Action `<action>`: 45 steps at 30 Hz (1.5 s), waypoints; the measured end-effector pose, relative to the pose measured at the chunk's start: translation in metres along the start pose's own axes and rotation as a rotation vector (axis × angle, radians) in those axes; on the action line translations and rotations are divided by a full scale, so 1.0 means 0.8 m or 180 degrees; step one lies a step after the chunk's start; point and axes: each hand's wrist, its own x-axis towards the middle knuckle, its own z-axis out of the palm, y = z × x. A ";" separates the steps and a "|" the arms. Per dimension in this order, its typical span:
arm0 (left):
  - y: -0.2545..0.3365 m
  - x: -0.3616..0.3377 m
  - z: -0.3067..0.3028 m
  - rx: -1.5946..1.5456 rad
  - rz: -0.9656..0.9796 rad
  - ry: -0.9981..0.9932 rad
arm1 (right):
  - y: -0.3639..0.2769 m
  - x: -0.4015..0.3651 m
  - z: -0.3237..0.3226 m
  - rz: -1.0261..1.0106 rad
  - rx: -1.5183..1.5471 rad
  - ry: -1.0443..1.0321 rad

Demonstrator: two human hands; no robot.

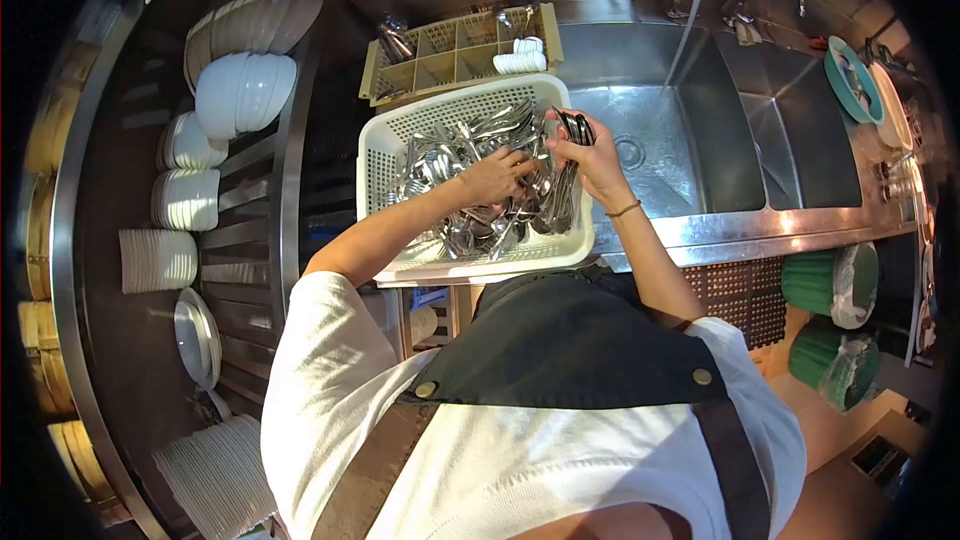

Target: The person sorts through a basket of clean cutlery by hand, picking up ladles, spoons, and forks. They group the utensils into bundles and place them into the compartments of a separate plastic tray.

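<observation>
A white plastic basket [376, 168] in front of me holds a heaped jumble of metal cutlery [432, 168], spoons and forks among it. Over the basket's right side, my right hand [594, 158] is closed around an upright bunch of cutlery [573, 126], its dark rounded ends sticking up above the fingers. My left hand [496, 178] reaches into the middle of the pile, fingers curled down among the pieces. What those fingertips pinch is hidden, and I cannot tell which piece it is.
Behind the basket stands a beige compartment rack [436, 71] with some cutlery and small white dishes. Water runs from a faucet [690, 0] into the steel sink [640, 105] on the right. Stacked white bowls [246, 95] and plates [215, 470] line the left shelf. Green bins [832, 365] stand lower right.
</observation>
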 end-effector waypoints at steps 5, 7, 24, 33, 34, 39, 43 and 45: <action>-0.003 -0.001 0.003 -0.0363 0.0700 0.0406 | -0.007 -0.001 -0.018 -0.0076 0.0025 0.0200; 0.010 0.001 -0.014 -0.0536 0.0753 0.0217 | -0.012 -0.002 -0.023 -0.0087 0.0117 0.0295; -0.013 -0.026 -0.069 -0.3726 -0.2054 0.3491 | 0.028 0.037 0.037 -0.0489 -0.0090 -0.0149; 0.078 -0.066 0.052 -0.1001 -0.3935 0.0746 | 0.045 0.011 0.021 0.0040 0.0328 -0.0204; 0.081 -0.061 0.056 -0.0939 -0.3986 0.0518 | 0.041 0.009 0.024 0.0057 0.0318 -0.0219; 0.079 -0.049 0.040 -0.1325 -0.4366 0.0151 | 0.018 0.008 0.032 0.0141 0.0643 -0.0443; 0.068 -0.059 0.049 -0.1504 -0.4089 0.0353 | 0.028 0.006 0.024 0.0186 0.0083 -0.0741; 0.069 -0.064 0.056 -0.1358 -0.3813 0.0465 | 0.043 -0.002 0.021 0.0198 -0.0314 -0.0790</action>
